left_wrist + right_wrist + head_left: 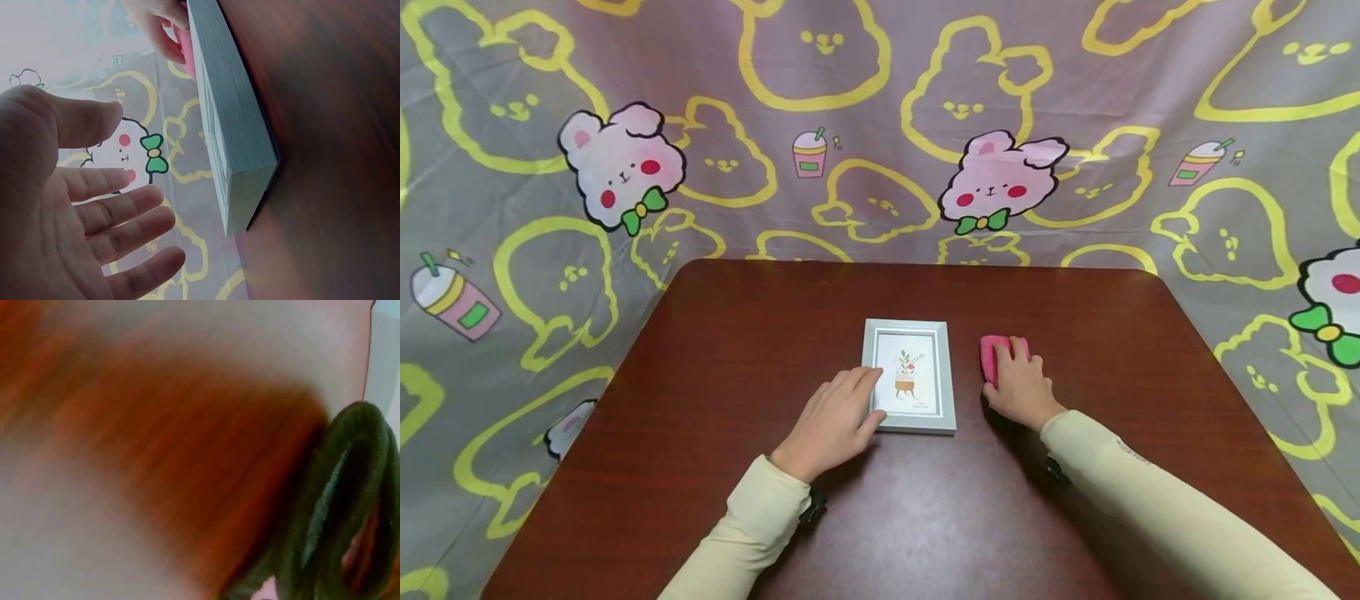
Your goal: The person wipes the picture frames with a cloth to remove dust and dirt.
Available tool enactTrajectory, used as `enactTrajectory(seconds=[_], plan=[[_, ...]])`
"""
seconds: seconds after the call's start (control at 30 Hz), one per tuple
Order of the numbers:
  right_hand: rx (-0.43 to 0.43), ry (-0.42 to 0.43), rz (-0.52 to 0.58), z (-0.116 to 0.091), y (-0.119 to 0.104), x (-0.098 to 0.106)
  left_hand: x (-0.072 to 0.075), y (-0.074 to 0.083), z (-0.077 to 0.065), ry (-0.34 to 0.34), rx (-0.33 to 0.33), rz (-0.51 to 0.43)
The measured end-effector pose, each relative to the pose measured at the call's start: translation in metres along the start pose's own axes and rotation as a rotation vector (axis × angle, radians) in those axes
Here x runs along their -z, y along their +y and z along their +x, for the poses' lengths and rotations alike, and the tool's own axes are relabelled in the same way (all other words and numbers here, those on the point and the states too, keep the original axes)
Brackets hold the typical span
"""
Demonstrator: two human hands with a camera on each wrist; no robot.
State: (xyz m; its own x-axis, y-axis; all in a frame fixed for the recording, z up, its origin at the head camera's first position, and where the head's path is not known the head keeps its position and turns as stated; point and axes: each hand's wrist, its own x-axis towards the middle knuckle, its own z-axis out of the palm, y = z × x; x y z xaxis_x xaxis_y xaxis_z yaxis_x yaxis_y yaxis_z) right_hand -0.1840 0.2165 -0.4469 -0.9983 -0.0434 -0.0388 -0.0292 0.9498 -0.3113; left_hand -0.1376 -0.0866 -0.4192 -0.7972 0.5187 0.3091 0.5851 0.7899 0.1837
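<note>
A silver-grey picture frame (947, 379) lies flat on the table, showing a drawing of a potted plant. My left hand (831, 421) hovers at the frame's left edge, overlapping it in the head view. In the left wrist view its fingers (128, 225) are spread and hold nothing, apart from the frame's side (240, 119). To the right of the frame, my right hand (1021, 387) grips a folded pink cloth (992, 354), fingers over its top and thumb at its near side. A dark, looped fold of material (306, 506) shows in the blurred right wrist view.
The dark red-brown wooden table (737, 317) has rounded far corners. A grey curtain (865, 75) printed with yellow outlines, rabbits and cups hangs around its back and sides. Each wrist wears a dark device below the sleeve (1112, 467).
</note>
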Motion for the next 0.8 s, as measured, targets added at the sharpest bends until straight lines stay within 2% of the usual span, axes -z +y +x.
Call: enactTrajectory(seconds=[0.23, 0.53, 0.67, 0.8], plan=[[0.084, 0.128, 0.166, 0.003, 0.011, 0.009, 0.002, -0.003, -0.003, -0.003, 0.006, -0.002], [0.092, 0.124, 0.289, 0.004, 0.017, 0.042, 0.001, -0.013, 0.001, -0.019, 0.035, -0.019], [0.109, 0.13, 0.298, 0.002, 0.013, 0.049, -0.003, -0.026, 0.007, -0.086, 0.073, -0.02], [0.134, 0.148, 0.3, -0.001, 0.009, 0.05, -0.008, -0.042, 0.013, -0.229, 0.094, -0.046]])
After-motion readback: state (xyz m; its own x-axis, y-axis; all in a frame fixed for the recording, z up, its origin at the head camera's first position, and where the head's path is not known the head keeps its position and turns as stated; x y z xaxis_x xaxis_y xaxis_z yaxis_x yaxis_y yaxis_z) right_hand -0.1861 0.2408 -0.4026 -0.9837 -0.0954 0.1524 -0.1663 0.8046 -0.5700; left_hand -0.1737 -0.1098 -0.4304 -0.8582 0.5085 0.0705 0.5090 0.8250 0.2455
